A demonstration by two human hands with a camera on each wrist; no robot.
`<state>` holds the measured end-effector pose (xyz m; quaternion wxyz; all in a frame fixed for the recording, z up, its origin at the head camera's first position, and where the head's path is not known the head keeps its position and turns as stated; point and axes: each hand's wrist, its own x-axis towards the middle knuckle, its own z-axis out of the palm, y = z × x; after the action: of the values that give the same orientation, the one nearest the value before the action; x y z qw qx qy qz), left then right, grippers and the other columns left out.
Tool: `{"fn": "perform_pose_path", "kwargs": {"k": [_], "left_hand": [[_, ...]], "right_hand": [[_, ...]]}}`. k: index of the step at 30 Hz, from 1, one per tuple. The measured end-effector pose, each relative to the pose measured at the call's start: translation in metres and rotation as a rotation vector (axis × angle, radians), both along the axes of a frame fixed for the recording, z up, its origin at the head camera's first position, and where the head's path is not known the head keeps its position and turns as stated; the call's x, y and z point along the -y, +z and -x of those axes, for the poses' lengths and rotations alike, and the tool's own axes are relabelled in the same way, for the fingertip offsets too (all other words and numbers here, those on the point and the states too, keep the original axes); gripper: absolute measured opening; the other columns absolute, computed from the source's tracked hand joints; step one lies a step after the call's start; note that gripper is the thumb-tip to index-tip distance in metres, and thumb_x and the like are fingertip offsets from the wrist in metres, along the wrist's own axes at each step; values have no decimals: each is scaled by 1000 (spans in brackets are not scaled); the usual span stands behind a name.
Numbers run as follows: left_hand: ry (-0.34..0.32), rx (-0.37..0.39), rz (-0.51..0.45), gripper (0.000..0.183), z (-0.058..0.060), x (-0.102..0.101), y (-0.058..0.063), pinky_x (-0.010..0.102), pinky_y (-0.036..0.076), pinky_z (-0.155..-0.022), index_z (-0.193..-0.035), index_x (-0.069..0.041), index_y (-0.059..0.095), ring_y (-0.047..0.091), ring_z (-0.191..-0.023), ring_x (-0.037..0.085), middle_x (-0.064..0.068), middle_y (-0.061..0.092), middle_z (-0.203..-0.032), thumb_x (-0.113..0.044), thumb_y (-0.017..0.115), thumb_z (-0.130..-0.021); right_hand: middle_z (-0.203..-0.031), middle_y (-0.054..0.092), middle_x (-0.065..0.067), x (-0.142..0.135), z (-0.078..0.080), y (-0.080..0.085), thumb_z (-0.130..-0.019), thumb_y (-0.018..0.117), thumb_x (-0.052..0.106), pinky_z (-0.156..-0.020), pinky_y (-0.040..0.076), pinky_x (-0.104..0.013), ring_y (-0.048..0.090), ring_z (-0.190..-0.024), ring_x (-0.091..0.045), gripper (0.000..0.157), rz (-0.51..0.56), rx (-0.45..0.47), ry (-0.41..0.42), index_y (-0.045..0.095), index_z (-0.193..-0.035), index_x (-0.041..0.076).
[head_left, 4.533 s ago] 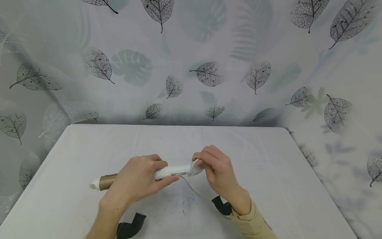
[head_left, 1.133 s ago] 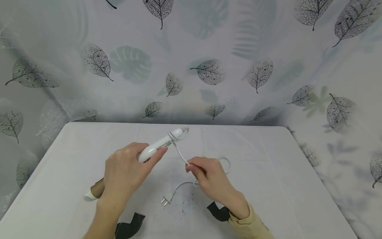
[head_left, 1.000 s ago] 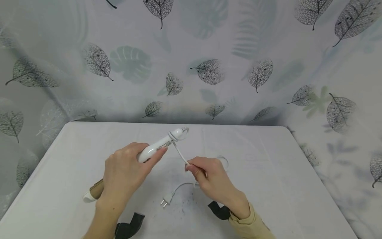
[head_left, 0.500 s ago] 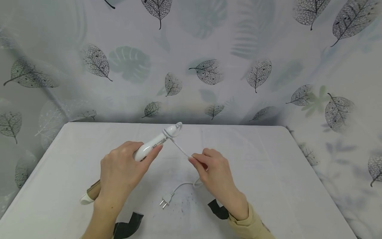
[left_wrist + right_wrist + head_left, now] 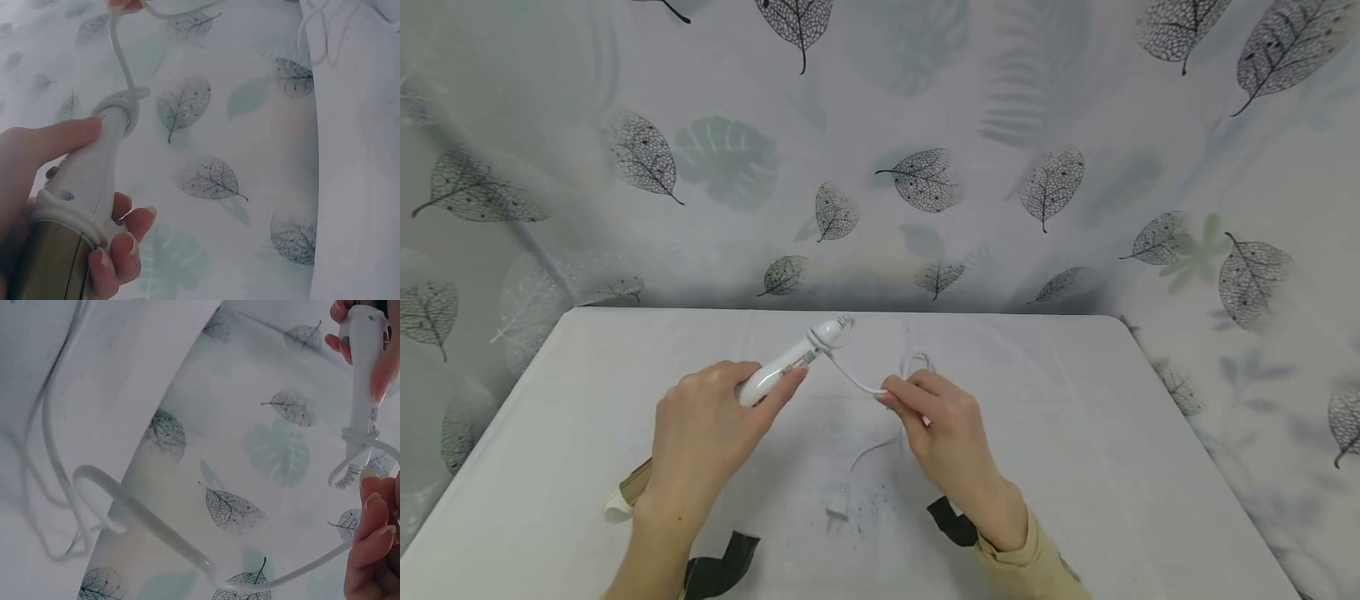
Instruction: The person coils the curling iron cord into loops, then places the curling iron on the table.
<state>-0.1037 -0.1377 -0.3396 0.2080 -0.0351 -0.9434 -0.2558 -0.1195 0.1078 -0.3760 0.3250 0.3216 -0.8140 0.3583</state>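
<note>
Leaf-printed sheeting is surrounding the work area at the back and both sides, its dark skeleton leaves mingling with pale green fronds on grey-white. Below it, a white table with rounded far corners is filling the lower half of the head view, its back edge running level beneath a band of shadow. Small dark specks are dotting its surface near the middle.

Over the left half of the table, a white-and-gold wand is lying aslant in the person's grasp. Its long axis is running diagonally: the white handle end is pointing to the far right, while the gold barrel and its white tip are pointing to the near left. Whether the tip is touching the table is not clear.

The left hand is gripping the wand around its middle, thumb reaching along the white handle. Near the handle's end, a white cord is wrapping around it, then sagging across to the right hand, whose thumb and fingers are pinching it. Beyond that hand, some cord is forming a loop; below, the plug is showing as a blur near the specks. One beige sleeve is covering the right forearm.
</note>
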Motion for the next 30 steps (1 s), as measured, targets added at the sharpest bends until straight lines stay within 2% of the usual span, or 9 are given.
{"fn": "perform_pose_path", "kwargs": {"k": [3, 8, 16, 22, 30], "left_hand": [[-32, 69, 7, 50, 1, 0, 0, 30, 33, -46, -60, -20, 54, 42, -49, 13, -4, 46, -55, -60, 67, -88], [-79, 141, 18, 50, 1, -2, -1, 30, 35, -48, -63, -20, 57, 44, -50, 13, -5, 46, -55, -63, 65, -88], [-180, 146, 103, 45, -1, -6, -5, 29, 37, -50, -73, -16, 69, 42, -53, 10, -7, 47, -58, -59, 67, -87], [-295, 160, 180, 46, -1, -9, -9, 25, 34, -50, -68, -20, 63, 38, -50, 7, -9, 43, -56, -61, 66, -88], [-464, 183, 195, 48, 0, -9, -9, 20, 33, -50, -64, -24, 57, 37, -51, 1, -13, 42, -56, -65, 62, -88]], "right_hand": [[-72, 55, -2, -4, 3, 1, -89, 74, 10, -54, 33, -16, 41, -58, -10, 9, 12, -39, 55, 76, -95, 3], [-74, 55, -3, -7, 6, 4, -97, 64, 19, -55, 35, -18, 44, -60, -11, 19, 40, -136, 125, 75, -95, 3], [-78, 60, -4, -9, 8, 6, -98, 63, 13, -57, 40, -17, 51, -62, -12, 16, 57, -194, 163, 73, -94, 2], [-78, 60, -4, -9, 9, 7, -96, 65, 13, -57, 42, -18, 52, -62, -12, 13, 68, -223, 191, 73, -93, 2], [-85, 69, -8, -8, 8, 8, -96, 63, 13, -59, 48, -18, 62, -66, -14, 19, 51, -205, 238, 75, -100, -1]]}}
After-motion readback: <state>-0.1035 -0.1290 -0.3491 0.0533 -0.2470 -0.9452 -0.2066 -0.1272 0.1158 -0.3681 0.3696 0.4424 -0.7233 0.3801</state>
